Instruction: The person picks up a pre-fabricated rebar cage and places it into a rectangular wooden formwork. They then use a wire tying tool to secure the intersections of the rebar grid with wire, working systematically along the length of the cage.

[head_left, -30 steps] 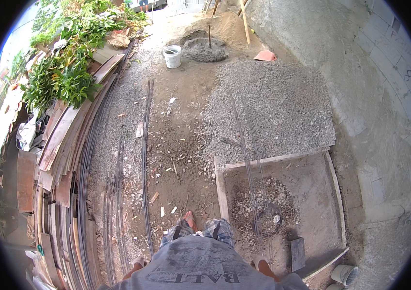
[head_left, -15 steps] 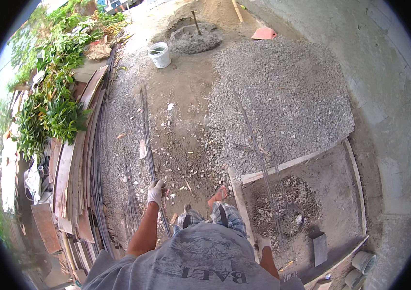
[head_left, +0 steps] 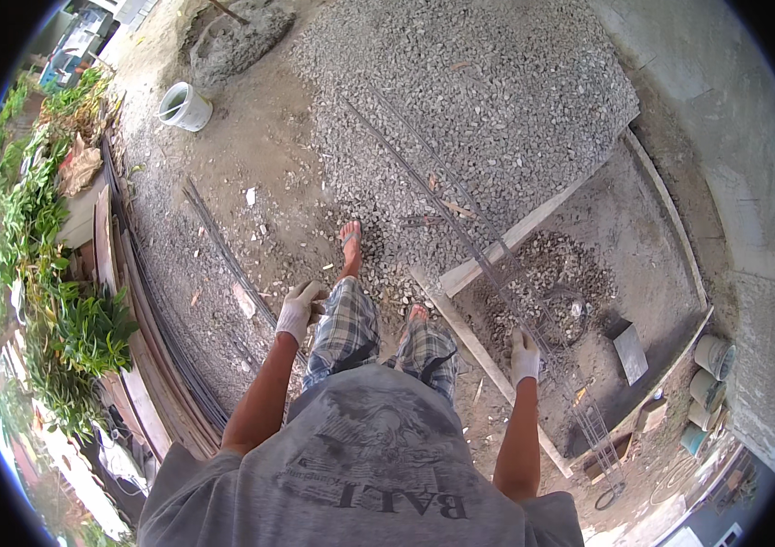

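My left hand, in a pale work glove, hangs in front of my left thigh. Its fingers are loosely bent and apart, with nothing visible in them. Thin steel rods lie on the ground just left of it and pass behind the wrist. On the other side my right hand, gloved too, hangs with fingers loosely stretched downward and holds nothing that I can see. Close beside it runs a long cage of steel bars, lying across the gravel and a framed pit; whether the fingertips touch it cannot be made out.
Boards edge the pit, with a grey block inside. A white bucket stands far left near wet mortar. Gravel spreads ahead. Stacked planks and plants line the left; several buckets stand right.
My view has turned right, so bucket, rods and planks sit further left. A step has brought my left foot forward. My right hand has swung forward from beside my body into fuller view.
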